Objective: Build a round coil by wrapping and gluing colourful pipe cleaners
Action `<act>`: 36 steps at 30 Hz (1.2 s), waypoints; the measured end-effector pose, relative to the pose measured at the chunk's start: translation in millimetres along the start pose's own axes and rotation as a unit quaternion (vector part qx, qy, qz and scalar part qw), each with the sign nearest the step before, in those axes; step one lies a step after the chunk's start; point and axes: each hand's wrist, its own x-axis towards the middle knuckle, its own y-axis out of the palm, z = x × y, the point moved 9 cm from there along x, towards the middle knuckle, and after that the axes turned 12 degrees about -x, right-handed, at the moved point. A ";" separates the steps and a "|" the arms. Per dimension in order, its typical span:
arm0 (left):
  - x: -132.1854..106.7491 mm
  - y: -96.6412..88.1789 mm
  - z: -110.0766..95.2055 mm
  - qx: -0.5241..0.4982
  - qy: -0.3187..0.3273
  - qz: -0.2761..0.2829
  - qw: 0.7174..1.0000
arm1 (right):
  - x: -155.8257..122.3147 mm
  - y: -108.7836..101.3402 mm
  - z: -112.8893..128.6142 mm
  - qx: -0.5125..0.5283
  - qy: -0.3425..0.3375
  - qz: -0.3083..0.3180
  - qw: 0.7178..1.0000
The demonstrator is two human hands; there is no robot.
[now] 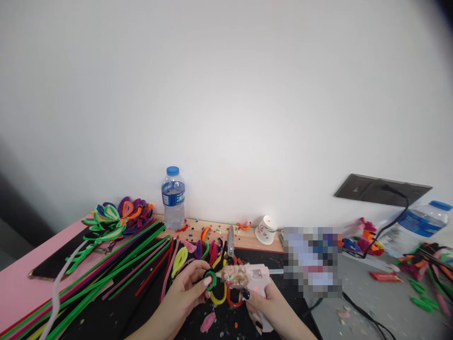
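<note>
My left hand [189,286] pinches a small green and dark pipe-cleaner coil [211,279] between thumb and fingers. From the right, my right hand [264,302] is wrapped around the handle of a pale pink hot glue gun [257,277], its front part crusted with beads or dried glue. The gun's nozzle points left at the coil; whether they touch I cannot tell. A glue stick [276,271] pokes out of its back. Below the gun show a yellow loop [219,298] and an orange-red loop [234,300]. Scissor blades [231,240] point towards the wall behind it.
Long pipe cleaners [116,278] and pipe-cleaner flowers [122,215] cover the left side, near a dark phone [53,264]. A water bottle [173,203] and an upturned paper cup [266,230] stand by the wall. Black cables [368,314] and green pipe-cleaner pieces [424,302] lie right.
</note>
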 end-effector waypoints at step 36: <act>1.7 -2.1 1.5 0.011 0.009 0.004 1.000 | -5.5 3.6 11.3 0.007 -0.010 0.006 1.000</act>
